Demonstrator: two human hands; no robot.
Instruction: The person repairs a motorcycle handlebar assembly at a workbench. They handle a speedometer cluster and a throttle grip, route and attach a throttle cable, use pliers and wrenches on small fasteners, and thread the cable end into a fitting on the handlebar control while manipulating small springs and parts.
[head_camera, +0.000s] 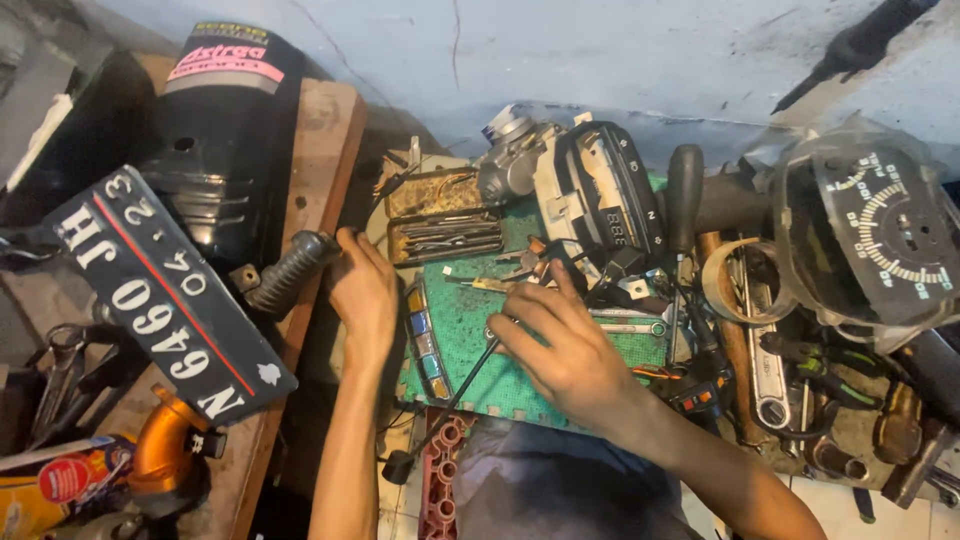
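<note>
While the left hand (362, 290) rests loosely curled beside the green mat (465, 340), the right hand (560, 345) grips a black-handled screwdriver (445, 405) over it.

Both hands out front, palms down; L (365, 285) fingers curled; R (560, 345) fingers bent, pinching.

The mat (470, 330) is green with tiny dots — a strip of blue and yellow squares (424, 335) runs down its side. The plate (165, 290) is black with white marks and a red line. The bent pipe (165, 445) is orange — the wall (600, 50) is pale blue.
</note>
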